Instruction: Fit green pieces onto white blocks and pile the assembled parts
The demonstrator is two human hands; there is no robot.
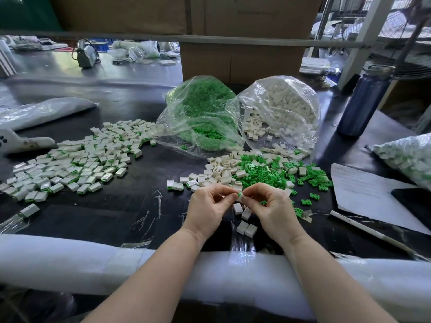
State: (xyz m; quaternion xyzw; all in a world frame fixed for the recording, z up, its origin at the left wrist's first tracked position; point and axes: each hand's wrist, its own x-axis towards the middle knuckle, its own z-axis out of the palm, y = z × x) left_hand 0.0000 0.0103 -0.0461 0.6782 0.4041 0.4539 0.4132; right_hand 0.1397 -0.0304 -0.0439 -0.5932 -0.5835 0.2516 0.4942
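From the head view, both hands meet just above the near middle of the dark, glossy tabletop [144,173]. The left hand [206,207] curls its fingers and pinches a small white block [236,197] at the fingertips; the right hand [268,206] pinches the same spot from the other side, pressing a small green piece [239,194] against the block. A second green piece [263,202] peeks out by the right fingers.

Just below the hands lie a few loose white blocks [246,226], boxy and matte. Just beyond the hands sits a mixed heap: hollow white blocks on its left and spiky green pieces [268,176] on its right, touching and overlapping. To the far left spreads a broad, flat pile of assembled parts [77,164], white rectangles with a green edge.

Behind the heap slump two crinkled clear plastic bags, one full of green pieces [205,113], the other of white blocks [284,108]. A dark blue bottle [366,101] stands upright to the right, and a white paper sheet [363,190] lies near it. A white foam roll [93,259] pads the near edge.
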